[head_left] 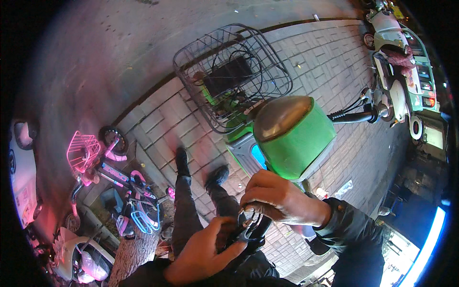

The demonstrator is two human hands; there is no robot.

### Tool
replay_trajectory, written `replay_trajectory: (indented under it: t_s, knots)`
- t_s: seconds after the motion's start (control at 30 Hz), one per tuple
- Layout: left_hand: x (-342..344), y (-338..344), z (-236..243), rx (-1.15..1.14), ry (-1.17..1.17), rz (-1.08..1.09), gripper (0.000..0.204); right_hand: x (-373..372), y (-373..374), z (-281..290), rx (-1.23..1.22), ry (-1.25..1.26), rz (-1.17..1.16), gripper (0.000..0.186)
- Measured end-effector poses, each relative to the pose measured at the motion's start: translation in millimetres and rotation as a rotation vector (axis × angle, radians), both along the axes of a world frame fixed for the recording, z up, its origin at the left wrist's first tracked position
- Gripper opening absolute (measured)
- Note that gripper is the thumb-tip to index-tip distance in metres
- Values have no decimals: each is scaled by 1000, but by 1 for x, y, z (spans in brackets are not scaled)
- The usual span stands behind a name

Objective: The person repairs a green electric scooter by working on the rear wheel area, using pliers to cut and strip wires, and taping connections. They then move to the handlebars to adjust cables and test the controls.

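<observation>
My left hand [205, 251] curls round a black part with small metal fittings [248, 225] at the lower middle, apparently at a scooter handlebar. My right hand [279, 201] is just above it, fingertips pinched on the same part; what exactly they hold is too small to tell. Beyond my hands stands a green electric scooter [294, 141] with a rounded, brown-topped housing. Its wire basket [267, 52] holds a black box [229, 74] and loose black cables. My legs and dark shoes show on the paving left of the scooter.
Pink children's bikes [83, 153] stand at the left by a tree trunk [131, 256], with a white scooter [76, 258] below. A white scooter [397, 95] and other vehicles line the upper right. A kerb [138, 100] edges the road. A lit shopfront [401, 253] is at lower right.
</observation>
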State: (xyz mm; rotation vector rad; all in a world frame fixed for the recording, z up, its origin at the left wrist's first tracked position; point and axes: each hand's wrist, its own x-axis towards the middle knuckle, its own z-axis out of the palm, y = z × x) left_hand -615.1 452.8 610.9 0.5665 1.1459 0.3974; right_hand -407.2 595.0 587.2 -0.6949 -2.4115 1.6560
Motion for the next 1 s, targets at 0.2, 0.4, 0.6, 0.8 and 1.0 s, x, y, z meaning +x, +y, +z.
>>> replay_trajectory:
  t_s: [0.2,0.4,0.6,0.8,1.0]
  knots:
    - [-18,4,-8,-137,-158,116,43,-5,2,-9,-26,40,12,16]
    - [-2,22,-26,-270,-342,170,30,4,-12,-4,81,27,-155,20]
    - [1,18,-28,-110,-315,203,32,41,-123,33,334,-230,-991,58]
    - [-3,54,-27,-483,-408,302,25,-32,-233,26,-50,-298,-1249,122]
    - [-17,88,-18,-614,-423,79,24,-100,-231,33,-29,-650,-1388,136]
